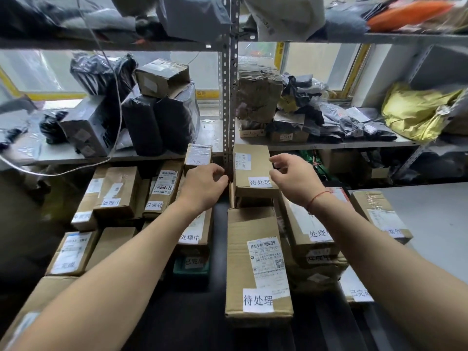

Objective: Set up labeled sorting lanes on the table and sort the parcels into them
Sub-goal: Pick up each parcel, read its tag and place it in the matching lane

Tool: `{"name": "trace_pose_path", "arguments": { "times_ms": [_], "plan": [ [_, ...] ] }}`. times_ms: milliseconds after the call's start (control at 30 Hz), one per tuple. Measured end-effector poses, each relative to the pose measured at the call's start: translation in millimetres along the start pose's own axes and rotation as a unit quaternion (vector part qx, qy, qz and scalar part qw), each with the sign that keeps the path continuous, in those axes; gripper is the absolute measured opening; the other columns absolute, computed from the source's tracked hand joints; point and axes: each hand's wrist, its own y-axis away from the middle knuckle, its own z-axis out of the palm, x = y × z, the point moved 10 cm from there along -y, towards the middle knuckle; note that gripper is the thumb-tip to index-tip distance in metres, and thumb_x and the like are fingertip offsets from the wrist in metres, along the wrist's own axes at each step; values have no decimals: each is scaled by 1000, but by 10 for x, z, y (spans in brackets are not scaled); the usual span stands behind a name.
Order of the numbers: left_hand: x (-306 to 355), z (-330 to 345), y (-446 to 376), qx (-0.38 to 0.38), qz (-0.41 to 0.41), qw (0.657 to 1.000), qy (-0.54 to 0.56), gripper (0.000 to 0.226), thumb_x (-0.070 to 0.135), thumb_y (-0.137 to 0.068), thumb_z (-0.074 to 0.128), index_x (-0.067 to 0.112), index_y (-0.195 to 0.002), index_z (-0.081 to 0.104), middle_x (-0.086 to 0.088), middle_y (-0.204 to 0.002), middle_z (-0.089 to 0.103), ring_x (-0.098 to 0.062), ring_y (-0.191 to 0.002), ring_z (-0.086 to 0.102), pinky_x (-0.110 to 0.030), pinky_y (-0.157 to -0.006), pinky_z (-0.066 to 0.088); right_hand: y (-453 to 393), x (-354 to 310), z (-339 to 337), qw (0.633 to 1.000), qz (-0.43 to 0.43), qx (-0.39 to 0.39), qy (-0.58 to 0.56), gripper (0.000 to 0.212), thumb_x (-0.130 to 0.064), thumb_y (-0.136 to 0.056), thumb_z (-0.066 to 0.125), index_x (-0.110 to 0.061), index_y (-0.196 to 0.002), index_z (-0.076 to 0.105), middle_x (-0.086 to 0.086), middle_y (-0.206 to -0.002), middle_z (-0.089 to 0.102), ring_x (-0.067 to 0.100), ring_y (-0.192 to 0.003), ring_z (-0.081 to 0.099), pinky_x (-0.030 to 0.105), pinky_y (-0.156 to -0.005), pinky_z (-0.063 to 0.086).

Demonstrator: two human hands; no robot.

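I am reaching both arms out over the parcels. My left hand [202, 184] is hovering with its fingers loosely curled, holding nothing, just left of the far box [253, 171] marked 待处理. My right hand [291, 179] is hanging at that box's right edge, fingers bent and thumb close to the fingertips; I cannot tell whether it is touching the cardboard. The box is sitting between my two hands, against the shelf post [229, 97]. A longer box [258, 267] with the same label is lying nearer me, below my wrists.
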Motion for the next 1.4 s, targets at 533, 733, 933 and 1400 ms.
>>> {"name": "trace_pose_path", "arguments": {
  "times_ms": [533,733,933,1400],
  "plan": [
    [-796,-635,1566,2,-33,996,-84,35,37,-98,69,20,-128,73,-2,-125,73,-22,-119,65,-41,-104,53,1402,-930,872,991,-100,-69,-49,29,-23,-99,64,-20,-127,73,-5,-108,73,10,-95,67,25,-88,54],
    [-1465,-787,1847,-32,-45,995,-85,40,38,-100,67,21,-136,68,0,-134,69,-19,-124,62,-33,-105,48,1630,-1093,1449,992,-64,-97,-38,34,-27,-98,66,-19,-131,70,-4,-110,73,9,-98,69,31,-91,60],
    [-2189,-712,2037,-97,-55,993,-28,46,38,-99,68,19,-141,65,-3,-140,66,-21,-129,61,-38,-110,50,1923,-1129,2089,993,23,-107,-34,26,-26,-97,69,-27,-123,71,-10,-108,73,9,-102,70,27,-94,57],
    [-2576,-99,1419,-171,-51,983,-36,66,37,-99,66,16,-158,43,-9,-153,55,-27,-141,51,-37,-117,41,1432,-857,2733,986,85,-126,69,56,-29,-94,71,-18,-147,55,7,-139,59,26,-131,56,43,-117,45]
  ]
}}
